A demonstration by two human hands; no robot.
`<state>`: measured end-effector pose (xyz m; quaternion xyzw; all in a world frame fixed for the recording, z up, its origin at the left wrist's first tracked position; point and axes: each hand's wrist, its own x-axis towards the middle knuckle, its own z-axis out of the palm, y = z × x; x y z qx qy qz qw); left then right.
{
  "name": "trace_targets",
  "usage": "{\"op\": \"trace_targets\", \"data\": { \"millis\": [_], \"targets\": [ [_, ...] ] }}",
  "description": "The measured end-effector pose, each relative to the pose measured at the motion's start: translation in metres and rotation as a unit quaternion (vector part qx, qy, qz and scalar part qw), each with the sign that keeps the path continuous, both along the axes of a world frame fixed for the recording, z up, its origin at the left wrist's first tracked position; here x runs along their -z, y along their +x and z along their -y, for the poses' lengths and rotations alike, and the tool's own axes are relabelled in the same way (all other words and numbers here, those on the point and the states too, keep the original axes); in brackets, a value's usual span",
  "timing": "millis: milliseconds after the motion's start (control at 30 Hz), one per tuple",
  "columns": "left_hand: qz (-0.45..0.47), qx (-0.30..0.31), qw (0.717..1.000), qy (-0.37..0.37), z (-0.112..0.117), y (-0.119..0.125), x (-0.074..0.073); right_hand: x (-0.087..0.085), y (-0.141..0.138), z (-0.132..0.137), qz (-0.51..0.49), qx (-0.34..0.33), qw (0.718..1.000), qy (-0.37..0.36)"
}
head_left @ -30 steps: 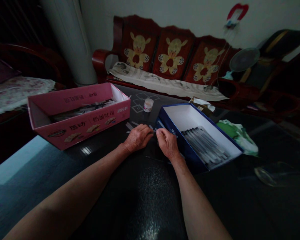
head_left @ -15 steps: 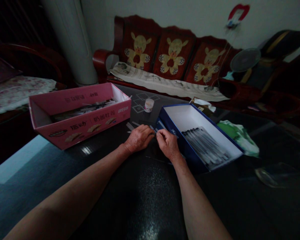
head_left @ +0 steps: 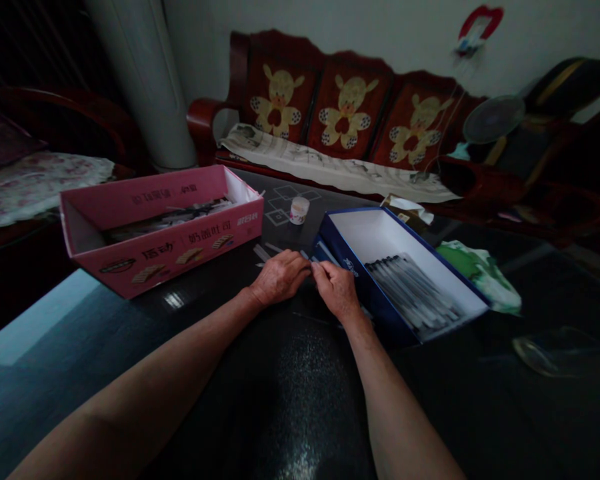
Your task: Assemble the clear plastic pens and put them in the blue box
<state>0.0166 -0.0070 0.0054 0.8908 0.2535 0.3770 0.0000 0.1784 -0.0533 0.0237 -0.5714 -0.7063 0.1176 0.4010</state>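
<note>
My left hand (head_left: 281, 277) and my right hand (head_left: 336, 288) meet above the dark table, fingers closed and tips almost touching. Between them they pinch a slim pale pen part (head_left: 305, 255), mostly covered by the fingers. Just beyond my left hand, a few clear tube-like pieces (head_left: 261, 253) lie on the table. To the right stands an open blue box (head_left: 380, 303) with a white inside, holding a row of several clear pens (head_left: 413, 290) with dark ends. My right hand is close to its left wall.
At left, an open pink carton (head_left: 180, 257) holds a heap of thin pieces (head_left: 193, 212). A small white cup (head_left: 299, 211) stands between the boxes. Right of the blue box lies a green and white packet (head_left: 480, 273). A wooden sofa (head_left: 215, 123) is behind the table (head_left: 280, 387).
My right thumb and fingertips have shifted slightly and come closer to my left fingers. The boxes, cup and loose pieces stay in place; the view moves a little.
</note>
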Motion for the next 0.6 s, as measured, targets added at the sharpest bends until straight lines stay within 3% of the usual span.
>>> {"op": "trace_targets", "data": {
  "millis": [100, 200, 267, 333, 400, 467, 600],
  "targets": [
    [0.047, -0.024, 0.998, 0.027, 0.002, 0.0, -0.006, -0.001, -0.002, -0.002, -0.093, 0.056, 0.993, -0.039],
    [0.131, -0.084, 0.987, 0.034, 0.005, 0.0, -0.01, -0.003, -0.006, -0.006, -0.296, 0.144, 0.941, -0.081],
    [0.177, -0.1, 0.979, -0.016, 0.006, 0.0, -0.01, -0.003, -0.012, -0.007, -0.413, 0.161, 0.89, -0.108],
    [0.228, -0.095, 0.962, -0.117, 0.005, 0.0, -0.007, -0.002, -0.022, -0.005, -0.474, 0.124, 0.861, -0.139],
    [0.3, -0.079, 0.922, -0.233, 0.003, 0.001, -0.006, -0.002, -0.035, -0.001, -0.501, 0.064, 0.844, -0.18],
    [0.374, -0.052, 0.863, -0.335, 0.0, 0.001, -0.008, -0.001, -0.05, 0.005, -0.523, 0.007, 0.821, -0.229],
    [0.444, 0.038, 0.706, -0.55, -0.004, -0.003, -0.018, -0.003, -0.073, 0.016, -0.556, -0.073, 0.757, -0.335]
  ]
}}
